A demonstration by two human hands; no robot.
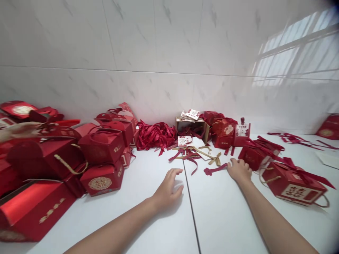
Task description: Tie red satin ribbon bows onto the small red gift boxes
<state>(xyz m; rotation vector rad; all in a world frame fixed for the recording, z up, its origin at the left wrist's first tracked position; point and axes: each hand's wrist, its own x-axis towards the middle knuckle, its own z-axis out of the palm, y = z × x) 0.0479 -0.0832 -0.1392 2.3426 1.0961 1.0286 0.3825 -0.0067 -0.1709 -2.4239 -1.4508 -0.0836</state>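
My left hand (pixel 168 189) is over the white table, its fingers loosely bent and the thumb apart, with nothing in it. My right hand (pixel 240 170) rests farther right, palm down, its fingers slightly spread. At its thumb side lies a dark red strip with a flower-shaped end (pixel 215 169); whether they touch I cannot tell. Just right of that hand stands a red gift box with a ribbon (pixel 255 155). Nearer to me is another red gift box (pixel 295 183) with rope handles and a ribbon bow. Gold and red ribbon pieces (pixel 197 152) lie beyond my hands.
Red gift boxes (pixel 102 146) are stacked on the left, where another person's hand (pixel 22 129) reaches in. A heap of red ribbons (pixel 156 135) lies by the tiled wall (pixel 132 90). Beside it, printed cards (pixel 192 114) sit on an open box. A seam (pixel 191 204) crosses the table.
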